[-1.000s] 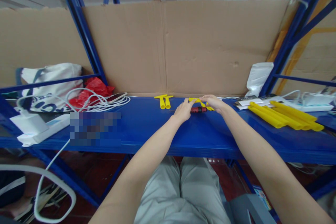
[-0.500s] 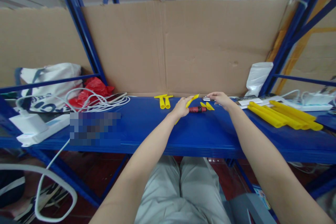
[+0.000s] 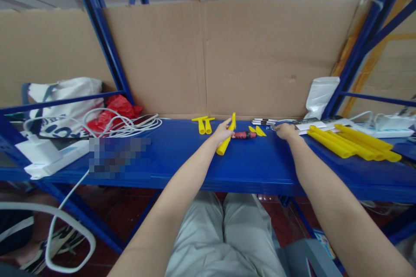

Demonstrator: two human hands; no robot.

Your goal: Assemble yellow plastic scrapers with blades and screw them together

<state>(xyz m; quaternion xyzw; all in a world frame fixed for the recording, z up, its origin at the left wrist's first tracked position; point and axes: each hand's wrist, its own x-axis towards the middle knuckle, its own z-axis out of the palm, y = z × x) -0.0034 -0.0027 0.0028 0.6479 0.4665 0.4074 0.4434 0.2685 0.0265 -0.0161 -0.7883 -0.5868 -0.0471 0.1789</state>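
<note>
My left hand (image 3: pixel 223 132) is closed round a yellow plastic tube with a flat upper end (image 3: pixel 222 147), its round open end facing me. Beside that hand lies a red-and-black screwdriver-like tool (image 3: pixel 246 135). Two small pointed yellow pieces (image 3: pixel 257 130) rest just past its tip. My right hand (image 3: pixel 286 130) is lowered to the table, fingers drawn together beside some tiny bits (image 3: pixel 270 128), perhaps screws; whether it pinches one is hidden. Two yellow T-shaped pieces (image 3: pixel 204 126) lie side by side at the back.
Several long yellow tubes (image 3: pixel 352 143) lie on the right of the blue table (image 3: pixel 253 166). White-and-black strips (image 3: pixel 264 121) sit near the cardboard wall (image 3: pixel 253 56). At left are coiled white cables (image 3: pixel 139 126), a power strip (image 3: pixel 58 162) and a cloth bag (image 3: pixel 66 104).
My right hand has moved right and down to the tiny bits on the table. My left hand has turned the yellow tube more upright, its round end now showing toward me.
</note>
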